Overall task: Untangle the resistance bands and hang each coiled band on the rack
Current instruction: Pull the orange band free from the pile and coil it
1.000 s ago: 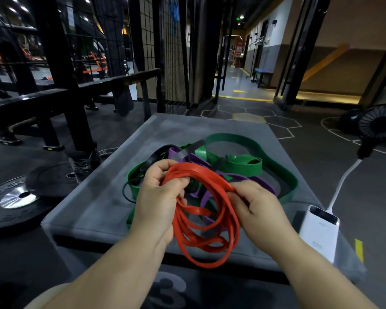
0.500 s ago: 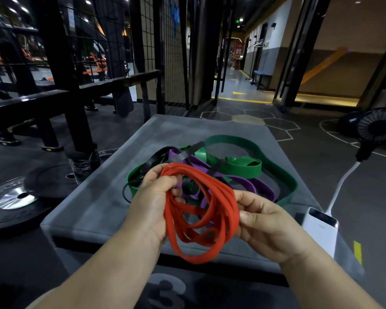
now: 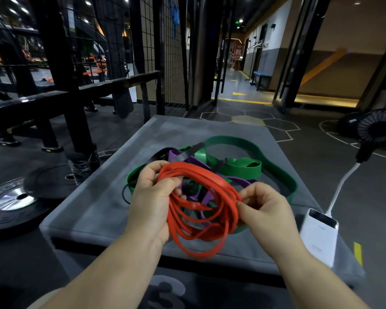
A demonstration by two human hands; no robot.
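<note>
The left hand (image 3: 152, 204) has its fingers curled round the upper left of a coiled red resistance band (image 3: 210, 177); the right hand (image 3: 265, 210) pinches strands at its right edge. The coil hangs above the near edge of the grey tabletop (image 3: 94, 206), its open face toward the camera, long axis near vertical. Behind lie 3 tangled bands: purple (image 3: 239, 181), green (image 3: 243, 168) and black (image 3: 187, 152). A white power bank (image 3: 319, 237) sits right.
</note>
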